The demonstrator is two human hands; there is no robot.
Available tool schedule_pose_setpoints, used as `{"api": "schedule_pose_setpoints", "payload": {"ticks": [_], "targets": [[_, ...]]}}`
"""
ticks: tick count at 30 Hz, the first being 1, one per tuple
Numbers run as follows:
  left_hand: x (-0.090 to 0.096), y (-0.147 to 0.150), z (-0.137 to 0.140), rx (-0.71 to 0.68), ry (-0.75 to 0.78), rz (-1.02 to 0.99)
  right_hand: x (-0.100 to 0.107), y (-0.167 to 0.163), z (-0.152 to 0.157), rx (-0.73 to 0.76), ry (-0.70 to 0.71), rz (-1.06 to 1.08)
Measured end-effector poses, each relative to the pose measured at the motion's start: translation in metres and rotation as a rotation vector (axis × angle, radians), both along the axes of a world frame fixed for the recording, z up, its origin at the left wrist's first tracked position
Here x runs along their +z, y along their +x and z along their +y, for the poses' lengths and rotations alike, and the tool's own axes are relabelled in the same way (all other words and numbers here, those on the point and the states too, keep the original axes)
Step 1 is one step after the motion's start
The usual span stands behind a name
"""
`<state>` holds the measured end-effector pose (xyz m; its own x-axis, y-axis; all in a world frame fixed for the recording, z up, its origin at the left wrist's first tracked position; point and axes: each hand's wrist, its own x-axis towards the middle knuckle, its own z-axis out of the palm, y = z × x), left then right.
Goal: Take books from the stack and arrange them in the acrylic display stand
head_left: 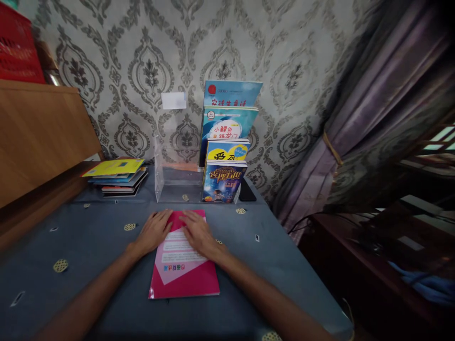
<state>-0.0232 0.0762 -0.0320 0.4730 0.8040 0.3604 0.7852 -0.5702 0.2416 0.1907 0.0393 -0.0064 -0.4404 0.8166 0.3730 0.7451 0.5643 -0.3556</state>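
Note:
A pink book (188,284) lies flat on the table in front of me, its printed text upside down from where I look. My left hand (155,231) rests at its far left edge, fingers stretched out over the cover. Across the upper right part of the cover lies my right hand (199,233), with its fingers extended too. Just beyond the book stands a clear plastic display rack (177,189). Its right side holds tiered books, with a dark blue book (223,182) in front and a light blue book (232,92) at the back.
A stack of books with a yellow one (115,166) on top sits at the left, beside a wooden cabinet (39,132). Behind the rack's right side is a black phone-like object (247,191). The patterned wall bounds the back; a purple curtain (316,156) hangs at right.

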Motion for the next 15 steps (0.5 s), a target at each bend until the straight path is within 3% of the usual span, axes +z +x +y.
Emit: {"api": "schedule_pose_setpoints", "payload": {"ticks": [2,5,15], "targets": [[-0.003,-0.003,0.001,-0.018,0.009,-0.06,-0.004,-0.022,0.002,0.142,0.002,-0.026],[-0.005,-0.007,0.003,-0.066,-0.005,-0.123,-0.008,-0.042,0.007,0.204,-0.052,-0.081],[0.0,-0.004,0.0,-0.034,-0.005,-0.062,-0.011,-0.015,0.012,0.067,-0.058,-0.153]]}}
